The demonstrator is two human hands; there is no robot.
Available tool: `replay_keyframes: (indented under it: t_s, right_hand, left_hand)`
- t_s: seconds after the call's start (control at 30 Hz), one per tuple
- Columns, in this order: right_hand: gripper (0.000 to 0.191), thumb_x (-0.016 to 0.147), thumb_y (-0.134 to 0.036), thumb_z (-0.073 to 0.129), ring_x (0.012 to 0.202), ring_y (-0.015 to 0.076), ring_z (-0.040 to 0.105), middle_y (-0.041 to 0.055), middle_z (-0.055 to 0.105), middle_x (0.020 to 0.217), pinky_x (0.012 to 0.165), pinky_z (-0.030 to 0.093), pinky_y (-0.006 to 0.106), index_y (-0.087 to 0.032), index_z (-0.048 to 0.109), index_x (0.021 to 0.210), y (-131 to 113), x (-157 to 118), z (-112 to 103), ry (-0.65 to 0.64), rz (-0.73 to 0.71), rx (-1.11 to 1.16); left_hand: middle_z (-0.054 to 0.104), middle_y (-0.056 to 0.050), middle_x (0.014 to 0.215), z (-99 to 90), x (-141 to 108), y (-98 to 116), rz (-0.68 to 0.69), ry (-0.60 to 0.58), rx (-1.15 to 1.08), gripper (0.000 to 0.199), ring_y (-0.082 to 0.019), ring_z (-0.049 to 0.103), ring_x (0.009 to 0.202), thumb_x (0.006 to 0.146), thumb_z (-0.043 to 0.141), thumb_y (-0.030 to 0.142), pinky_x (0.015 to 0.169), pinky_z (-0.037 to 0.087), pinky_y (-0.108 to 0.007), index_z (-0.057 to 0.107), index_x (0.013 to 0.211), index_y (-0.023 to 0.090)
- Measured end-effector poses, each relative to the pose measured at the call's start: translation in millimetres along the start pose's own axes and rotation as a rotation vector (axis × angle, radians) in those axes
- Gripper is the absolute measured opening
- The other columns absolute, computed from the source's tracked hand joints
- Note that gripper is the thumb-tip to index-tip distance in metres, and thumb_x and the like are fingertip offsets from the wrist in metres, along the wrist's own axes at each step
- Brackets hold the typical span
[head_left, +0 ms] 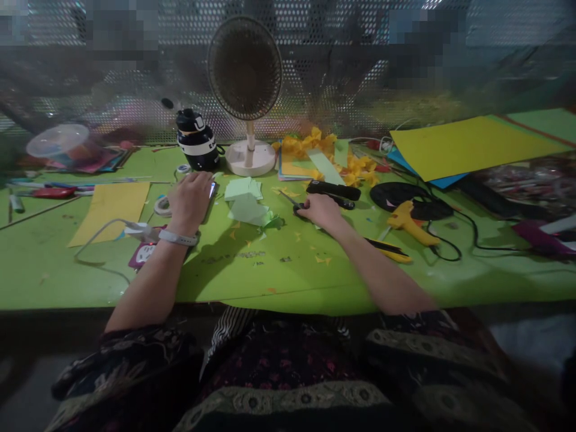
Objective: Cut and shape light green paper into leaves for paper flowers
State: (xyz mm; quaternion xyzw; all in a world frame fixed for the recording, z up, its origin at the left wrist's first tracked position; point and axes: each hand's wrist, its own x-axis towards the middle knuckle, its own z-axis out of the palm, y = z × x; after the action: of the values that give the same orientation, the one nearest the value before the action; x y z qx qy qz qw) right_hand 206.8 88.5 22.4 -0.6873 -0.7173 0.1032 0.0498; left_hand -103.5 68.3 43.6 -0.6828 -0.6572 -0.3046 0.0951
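Observation:
My left hand [191, 198], with a white watch on its wrist, is curled over the table beside a phone [210, 205] with a lit screen. Its fingers are bent together, and what they hold, if anything, is hidden. A roll of white tape [162, 206] lies just left of it. My right hand [321, 211] is closed around the handles of a pair of scissors [291, 203], whose blades point away to the left. Between my hands lie pale green paper pieces [245, 198] in a loose stack, with a crumpled green scrap [272, 220] at its edge.
Behind stand a white fan [245, 72] and a black bottle [197, 141]. Orange paper flowers [315, 144] and a black stapler [333, 189] lie beyond my right hand. Rightward are a yellow glue gun [411, 223], a cutter [389, 249] and yellow sheets [472, 147]. A power adapter [143, 255] sits left.

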Motion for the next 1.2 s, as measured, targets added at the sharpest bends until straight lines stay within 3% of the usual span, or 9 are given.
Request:
replay_keyframes:
  t_s: [0.07, 0.17, 0.33, 0.47, 0.6, 0.73, 0.93, 1.07, 1.2]
  right_hand:
    - [0.029, 0.084, -0.041, 0.073, 0.095, 0.0302, 0.068, 0.0142, 0.074, 0.101, 0.077, 0.051, 0.036, -0.016, 0.074, 0.097, 0, -2, -3, -0.033, -0.01, -0.003]
    - [0.035, 0.09, -0.04, 0.066, 0.095, 0.0315, 0.068, 0.0154, 0.073, 0.103, 0.081, 0.053, 0.042, -0.013, 0.073, 0.111, -2, -7, -7, -0.001, -0.097, 0.029]
    - [0.061, 0.093, -0.026, 0.061, 0.126, 0.0313, 0.054, 0.0113, 0.049, 0.149, 0.098, 0.052, 0.048, -0.026, 0.043, 0.151, -14, -21, -2, 0.257, -0.618, 0.244]
    - [0.047, 0.09, -0.013, 0.061, 0.141, 0.0255, 0.04, -0.0011, 0.043, 0.155, 0.114, 0.039, 0.052, -0.036, 0.063, 0.13, -22, -28, 9, 0.288, -0.945, 0.33]
    - [0.022, 0.09, -0.018, 0.063, 0.142, 0.0232, 0.041, -0.0004, 0.052, 0.149, 0.115, 0.036, 0.052, -0.031, 0.076, 0.102, -22, -30, 17, 0.32, -1.102, 0.333]
    - [0.018, 0.088, -0.018, 0.066, 0.142, 0.0234, 0.041, 0.0006, 0.055, 0.147, 0.115, 0.034, 0.052, -0.03, 0.076, 0.099, -23, -33, 15, 0.316, -1.056, 0.316]
    - [0.008, 0.087, -0.029, 0.072, 0.136, 0.025, 0.047, 0.0034, 0.06, 0.14, 0.114, 0.034, 0.053, -0.024, 0.073, 0.081, -33, -40, 17, 0.328, -0.762, 0.609]
    - [0.031, 0.085, -0.048, 0.071, 0.122, 0.0265, 0.058, 0.0118, 0.064, 0.131, 0.104, 0.045, 0.048, -0.018, 0.068, 0.078, -37, -41, 24, 0.198, -0.533, 0.867]
    - [0.045, 0.08, -0.061, 0.068, 0.088, 0.0205, 0.065, 0.0093, 0.07, 0.098, 0.083, 0.055, 0.037, -0.017, 0.067, 0.088, -39, -39, 28, 0.052, -0.414, 1.025]
  left_hand:
    - [0.072, -0.012, 0.112, 2.6, -1, 1, 0.019, 0.066, -0.147, 0.028, -0.027, 0.066, 0.105, 0.098, 0.048, 0.034, 0.091, 0.046, -0.037, 0.071, 0.105, 0.019]
    - [0.073, -0.008, 0.091, 7.3, -6, 8, -0.088, 0.012, -0.516, 0.025, -0.022, 0.067, 0.09, 0.093, 0.059, 0.039, 0.08, 0.05, -0.031, 0.071, 0.094, 0.017]
    - [0.074, -0.006, 0.085, 15.9, -18, 20, -0.383, -0.478, -1.233, 0.037, -0.016, 0.067, 0.073, 0.074, 0.08, 0.047, 0.066, 0.054, -0.027, 0.073, 0.093, 0.016]
    - [0.076, -0.008, 0.084, 23.2, -26, 24, -0.412, -0.857, -1.32, 0.032, -0.015, 0.069, 0.072, 0.07, 0.087, 0.036, 0.068, 0.055, -0.027, 0.075, 0.089, 0.013]
    - [0.075, -0.006, 0.084, 32.2, -29, 29, -0.54, -0.827, -1.392, 0.023, -0.014, 0.069, 0.072, 0.072, 0.086, 0.029, 0.068, 0.056, -0.026, 0.074, 0.085, 0.014]
    - [0.075, -0.008, 0.092, 38.9, -32, 34, -0.715, -0.772, -1.554, 0.02, -0.017, 0.071, 0.081, 0.078, 0.082, 0.024, 0.074, 0.059, -0.029, 0.075, 0.094, 0.016]
    - [0.075, -0.006, 0.103, 35.8, -42, 44, -0.665, -0.769, -1.689, 0.029, -0.016, 0.071, 0.088, 0.079, 0.074, 0.007, 0.083, 0.059, -0.03, 0.074, 0.106, 0.019]
    - [0.074, -0.007, 0.112, 34.1, -46, 53, -0.655, -0.765, -1.738, 0.026, -0.017, 0.07, 0.092, 0.085, 0.069, 0.013, 0.081, 0.058, -0.029, 0.074, 0.11, 0.021]
    - [0.075, -0.008, 0.105, 33.7, -49, 60, -0.671, -0.776, -1.769, 0.027, -0.02, 0.069, 0.094, 0.09, 0.067, 0.042, 0.081, 0.057, -0.032, 0.075, 0.105, 0.021]
